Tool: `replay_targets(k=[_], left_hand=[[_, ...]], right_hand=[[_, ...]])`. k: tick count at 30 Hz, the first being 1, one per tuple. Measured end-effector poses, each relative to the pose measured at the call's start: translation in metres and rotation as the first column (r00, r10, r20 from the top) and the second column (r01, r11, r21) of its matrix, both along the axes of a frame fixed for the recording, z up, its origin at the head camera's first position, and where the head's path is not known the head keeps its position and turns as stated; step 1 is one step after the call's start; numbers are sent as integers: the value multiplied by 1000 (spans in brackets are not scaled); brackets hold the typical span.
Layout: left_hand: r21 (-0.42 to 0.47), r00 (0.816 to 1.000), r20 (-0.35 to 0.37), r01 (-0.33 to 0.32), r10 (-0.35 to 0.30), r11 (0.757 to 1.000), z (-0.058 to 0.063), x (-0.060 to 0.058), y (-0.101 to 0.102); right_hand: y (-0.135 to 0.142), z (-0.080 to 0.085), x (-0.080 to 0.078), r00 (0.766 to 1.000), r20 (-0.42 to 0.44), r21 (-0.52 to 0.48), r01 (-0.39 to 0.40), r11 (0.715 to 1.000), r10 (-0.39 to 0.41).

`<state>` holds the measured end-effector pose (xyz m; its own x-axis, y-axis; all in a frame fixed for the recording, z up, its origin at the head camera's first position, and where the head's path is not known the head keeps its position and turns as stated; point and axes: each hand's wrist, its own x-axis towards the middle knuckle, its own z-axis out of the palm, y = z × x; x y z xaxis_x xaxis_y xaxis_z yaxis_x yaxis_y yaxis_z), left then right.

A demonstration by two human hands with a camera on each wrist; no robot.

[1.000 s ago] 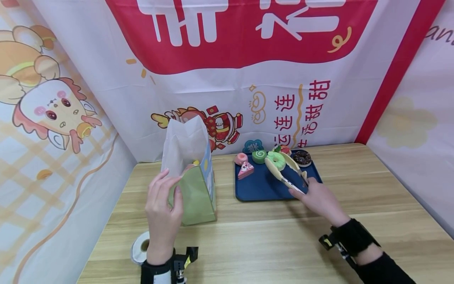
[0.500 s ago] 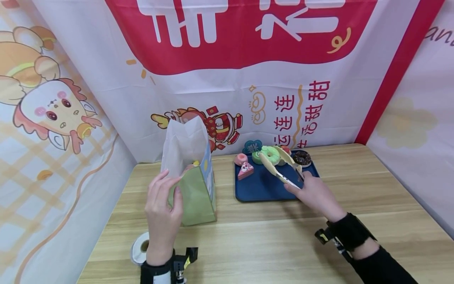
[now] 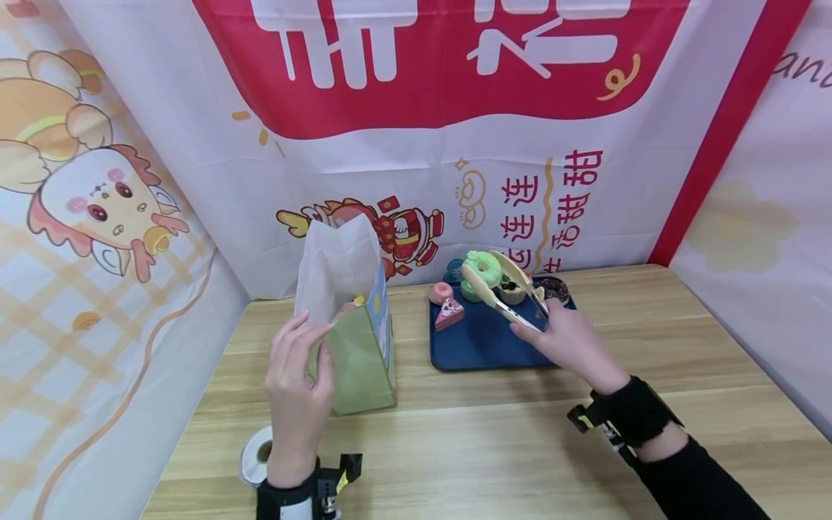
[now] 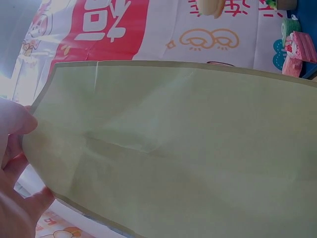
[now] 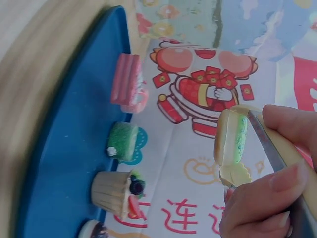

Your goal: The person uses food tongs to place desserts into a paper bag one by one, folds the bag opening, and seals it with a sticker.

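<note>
Now that the green donut (image 5: 229, 138) has risen, free to carry, your right hand (image 3: 574, 341) grips the tongs (image 3: 483, 290) while your left hand (image 3: 299, 379) apparently pinches the bag (image 3: 361, 361).

From my end I read this as a makeshift booth dressed like a pastry stall; I can't tell what building holds it. Printed cloth walls (image 3: 403, 162) with red lettering and cartoon figures (image 3: 97, 195) close in a wood-grain desk (image 3: 468, 448). On it I see a blue tray (image 3: 481, 343) of toy-like pastries (image 3: 449, 313), serving tongs (image 3: 495, 302) above it, and a paper bag (image 3: 357, 368).
</note>
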<state>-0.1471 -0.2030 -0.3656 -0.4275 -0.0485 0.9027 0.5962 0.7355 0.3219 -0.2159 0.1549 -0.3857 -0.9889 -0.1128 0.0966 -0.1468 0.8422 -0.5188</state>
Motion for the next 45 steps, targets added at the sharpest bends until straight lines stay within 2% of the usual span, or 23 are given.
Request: replay_targets(k=[8, 19, 35, 45], left_hand=[[-2, 1000, -9, 6, -6, 1000, -1, -1, 0], [-4, 1000, -19, 3, -3, 1000, -2, -1, -1], [-7, 1000, -27, 5, -5, 1000, -3, -2, 0], [-12, 1000, -14, 6, -6, 1000, -2, -1, 0]], right_hand=[[-8, 15, -1, 999, -30, 3, -25, 1000, 25], [-22, 43, 1, 997, -36, -16, -64, 998, 64], [-42, 75, 9, 979, -148, 10, -140, 990, 140], [-51, 94, 9, 976, -144, 26, -161, 987, 164]])
